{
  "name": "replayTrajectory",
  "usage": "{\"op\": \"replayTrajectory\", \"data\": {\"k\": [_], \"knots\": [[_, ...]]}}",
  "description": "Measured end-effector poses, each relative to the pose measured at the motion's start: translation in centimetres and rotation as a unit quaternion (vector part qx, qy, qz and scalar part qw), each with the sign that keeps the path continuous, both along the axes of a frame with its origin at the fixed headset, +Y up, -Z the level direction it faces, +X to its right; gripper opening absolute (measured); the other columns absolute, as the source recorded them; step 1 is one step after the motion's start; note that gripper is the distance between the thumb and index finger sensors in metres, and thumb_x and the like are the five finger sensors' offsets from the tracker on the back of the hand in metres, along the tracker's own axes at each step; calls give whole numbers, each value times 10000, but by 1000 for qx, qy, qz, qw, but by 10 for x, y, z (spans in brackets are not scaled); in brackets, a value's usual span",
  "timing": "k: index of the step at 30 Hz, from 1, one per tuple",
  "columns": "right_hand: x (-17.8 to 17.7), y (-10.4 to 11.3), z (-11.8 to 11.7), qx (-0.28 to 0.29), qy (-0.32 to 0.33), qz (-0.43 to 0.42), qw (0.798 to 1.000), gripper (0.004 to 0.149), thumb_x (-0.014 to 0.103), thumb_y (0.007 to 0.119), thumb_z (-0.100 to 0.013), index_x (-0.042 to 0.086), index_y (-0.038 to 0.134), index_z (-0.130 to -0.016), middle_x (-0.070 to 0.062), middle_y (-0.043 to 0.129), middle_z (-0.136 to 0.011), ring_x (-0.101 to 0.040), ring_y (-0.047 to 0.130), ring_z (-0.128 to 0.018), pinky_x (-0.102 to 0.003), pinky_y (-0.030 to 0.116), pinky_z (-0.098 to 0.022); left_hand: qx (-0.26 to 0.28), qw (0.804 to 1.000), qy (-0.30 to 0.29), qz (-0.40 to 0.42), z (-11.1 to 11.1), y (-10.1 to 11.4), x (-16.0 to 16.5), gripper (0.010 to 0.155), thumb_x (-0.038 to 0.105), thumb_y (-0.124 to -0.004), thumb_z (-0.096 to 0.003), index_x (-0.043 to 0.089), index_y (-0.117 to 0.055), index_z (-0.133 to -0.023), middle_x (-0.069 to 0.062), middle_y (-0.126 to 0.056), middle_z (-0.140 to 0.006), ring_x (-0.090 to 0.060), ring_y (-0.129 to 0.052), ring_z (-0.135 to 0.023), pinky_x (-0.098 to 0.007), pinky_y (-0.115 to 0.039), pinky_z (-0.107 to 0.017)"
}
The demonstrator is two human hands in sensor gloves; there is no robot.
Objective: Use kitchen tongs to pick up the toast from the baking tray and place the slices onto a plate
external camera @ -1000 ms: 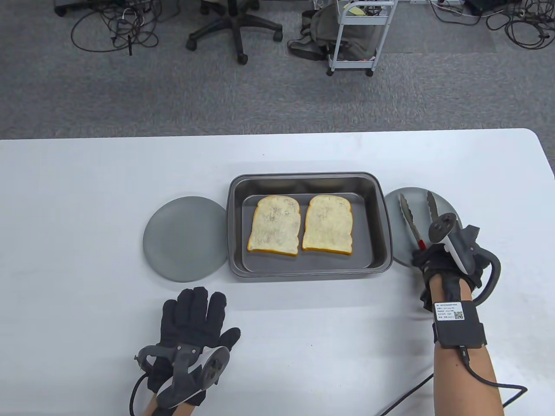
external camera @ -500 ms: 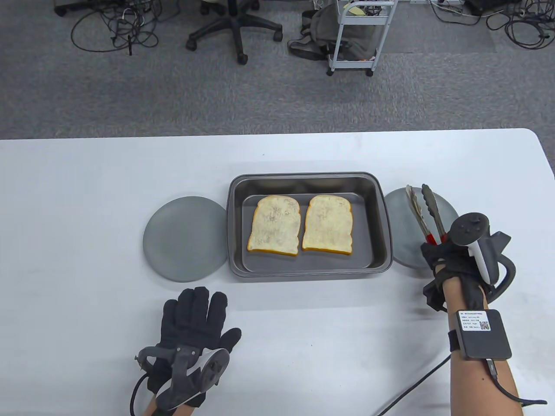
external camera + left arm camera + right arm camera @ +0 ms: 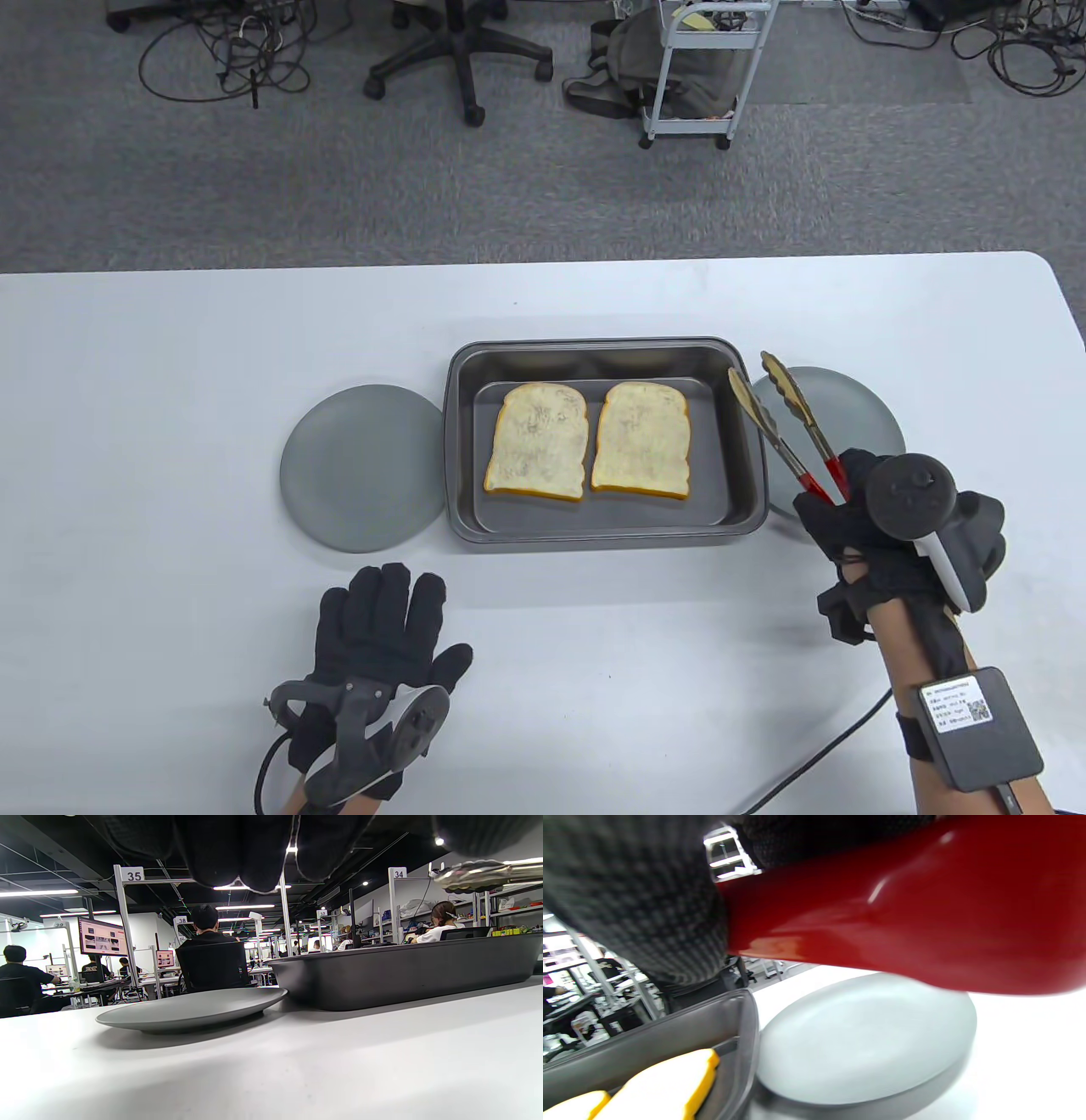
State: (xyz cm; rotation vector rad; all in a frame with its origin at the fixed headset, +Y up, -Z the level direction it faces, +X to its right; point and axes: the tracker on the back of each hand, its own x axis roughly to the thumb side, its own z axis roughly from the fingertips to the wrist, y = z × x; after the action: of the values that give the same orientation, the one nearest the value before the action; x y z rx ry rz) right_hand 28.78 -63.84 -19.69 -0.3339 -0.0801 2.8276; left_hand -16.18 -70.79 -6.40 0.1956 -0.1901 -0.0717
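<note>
Two toast slices lie side by side in the dark baking tray [image 3: 747,441]: the left slice [image 3: 539,441] and the right slice [image 3: 642,440]. My right hand [image 3: 857,518] grips the red-handled metal tongs [image 3: 785,420], lifted off the table, their tips spread above the tray's right rim and the right grey plate [image 3: 857,407]. In the right wrist view the red handle [image 3: 925,916] fills the top, with that plate [image 3: 865,1043] and a toast edge [image 3: 670,1086] below. A second grey plate [image 3: 363,467] sits left of the tray. My left hand [image 3: 382,628] lies flat on the table, fingers straight.
The white table [image 3: 170,356] ends at a far edge with carpet, an office chair [image 3: 458,59] and a wire cart [image 3: 704,68] beyond. In the left wrist view the left plate [image 3: 191,1012] and tray wall [image 3: 403,974] stand ahead, with people at desks behind.
My right hand has lifted the tongs off the right plate and swung their tips left, toward the tray's right rim. The left hand has stayed still.
</note>
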Motion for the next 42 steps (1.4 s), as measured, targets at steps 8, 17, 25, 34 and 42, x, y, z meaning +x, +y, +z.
{"op": "replayTrajectory", "data": {"k": [8,17,25,34,42], "knots": [[-23,-9,35,22,46,-19,999,803,528,998,-320,136,706,-957,-170,861,-900,-375,1015,-709,-655,783,-606,2,1000,3,1,1,1,-1,797,716,-658,-414,300,-545,-1085,-113,-625,-1138,-451,-655,-1032,-655,-565,-748],[-38,-33,60,15,70,-45,996,827,529,991,-320,128,674,-971,-187,824,-898,-356,981,-668,-591,832,-532,-1,1000,5,0,1,1,-1,793,716,-657,-415,302,-549,-1083,-112,-624,-1139,-449,-655,-1032,-654,-567,-747],[-37,-53,61,-4,61,-50,997,861,557,995,-303,126,663,-971,-182,818,-892,-340,978,-657,-564,840,-520,-11,1000,19,-2,-4,-1,-7,811,719,-658,-415,312,-495,-1097,-117,-601,-1148,-453,-642,-1038,-656,-561,-750],[-41,-56,58,-2,69,-59,996,908,572,1001,-289,121,633,-985,-194,808,-886,-334,974,-649,-553,841,-513,-22,999,32,-7,-10,-5,-10,815,722,-656,-415,315,-487,-1101,-118,-590,-1154,-455,-631,-1045,-659,-555,-753],[-36,-59,56,-6,73,-61,995,908,572,1000,-289,125,632,-988,-189,807,-888,-336,971,-653,-555,837,-515,-16,999,49,9,-14,-4,-15,812,719,-655,-416,317,-482,-1101,-113,-576,-1160,-454,-617,-1051,-663,-544,-756]]}}
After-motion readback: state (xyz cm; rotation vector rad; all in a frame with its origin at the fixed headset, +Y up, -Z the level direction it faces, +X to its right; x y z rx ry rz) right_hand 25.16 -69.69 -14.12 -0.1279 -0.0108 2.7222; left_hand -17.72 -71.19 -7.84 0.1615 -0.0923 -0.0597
